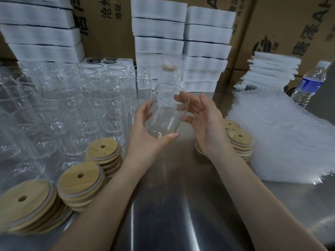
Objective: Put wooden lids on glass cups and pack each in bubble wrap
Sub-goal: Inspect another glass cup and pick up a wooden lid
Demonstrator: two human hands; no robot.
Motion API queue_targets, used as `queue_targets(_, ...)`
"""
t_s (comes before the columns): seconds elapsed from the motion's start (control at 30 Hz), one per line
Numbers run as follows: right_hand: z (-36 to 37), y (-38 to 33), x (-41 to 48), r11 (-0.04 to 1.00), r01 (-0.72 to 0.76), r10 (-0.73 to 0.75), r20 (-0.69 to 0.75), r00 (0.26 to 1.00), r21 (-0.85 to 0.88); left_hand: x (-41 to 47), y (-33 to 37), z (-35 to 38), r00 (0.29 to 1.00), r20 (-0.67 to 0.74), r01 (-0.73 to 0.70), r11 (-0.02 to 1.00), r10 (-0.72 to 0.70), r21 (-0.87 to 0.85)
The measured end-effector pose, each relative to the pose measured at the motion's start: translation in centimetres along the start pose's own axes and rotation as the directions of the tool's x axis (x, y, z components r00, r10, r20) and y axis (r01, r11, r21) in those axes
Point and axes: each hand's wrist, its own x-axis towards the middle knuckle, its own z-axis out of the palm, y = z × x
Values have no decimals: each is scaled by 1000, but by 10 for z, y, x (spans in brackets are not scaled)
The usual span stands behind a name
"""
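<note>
Left hand (145, 132) is gripping the tilted glass cup (164, 121); right hand (205, 122), fingers loose, is steadying its rim, seemingly for lidding.

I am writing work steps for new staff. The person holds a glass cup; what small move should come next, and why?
Probably the right hand should reach to the lid stack beside its wrist and take the top wooden lid: the left hand holds the glass cup, tilted, and its mouth is uncovered.

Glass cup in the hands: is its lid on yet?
Off. The glass cup, gripped by the left hand, shows a bare open rim; wooden lids sit stacked nearby.
</note>
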Motion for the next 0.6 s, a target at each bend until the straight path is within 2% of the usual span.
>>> queue_targets(0.1, 1, -1, -1, 995, 50, -51, 12, 999, 82, 0, -1, 3, 999, -17, -36, 999, 37, 40)
queue_targets(0.27, 2, 2, -5, 989, 132, -133, 15, 991, 62, -2, -1, 6, 994, -82, -67, 991, 77, 117)
queue_targets(0.6, 3, 2, -7, 988, 132, -137, 66, 988, 77, 1, -16, 6, 986, -103, -118, 988, 129, 103)
